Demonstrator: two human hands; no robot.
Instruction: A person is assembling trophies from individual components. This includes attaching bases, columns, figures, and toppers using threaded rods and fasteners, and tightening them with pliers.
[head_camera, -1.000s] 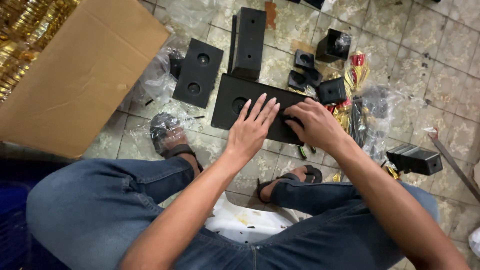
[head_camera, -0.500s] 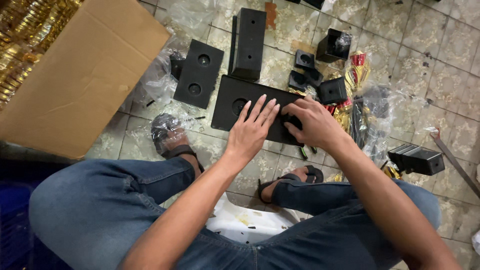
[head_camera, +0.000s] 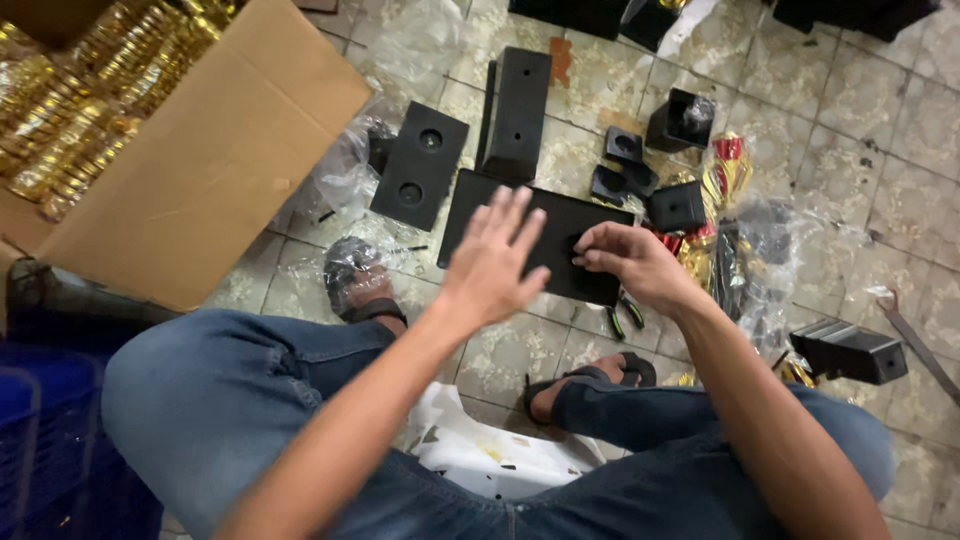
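Two bare hands work over a flat black panel (head_camera: 560, 235) lying on the tiled floor (head_camera: 880, 150) between the seated person's sandalled feet and a scatter of parts. Fingers of the right hand (head_camera: 630, 262) pinch together on something small at the panel's right half; what it is cannot be told. Just above the panel's left half, the left hand (head_camera: 495, 262) is spread flat, fingers splayed, gripping nothing. Beyond the panel lie a two-holed black plate (head_camera: 420, 165), a long black block (head_camera: 518, 112) and several small black blocks (head_camera: 640, 165). At the floor's left edge, a cardboard box (head_camera: 190, 160) holds gold pieces. Most parts appear loose, so assembly looks early.
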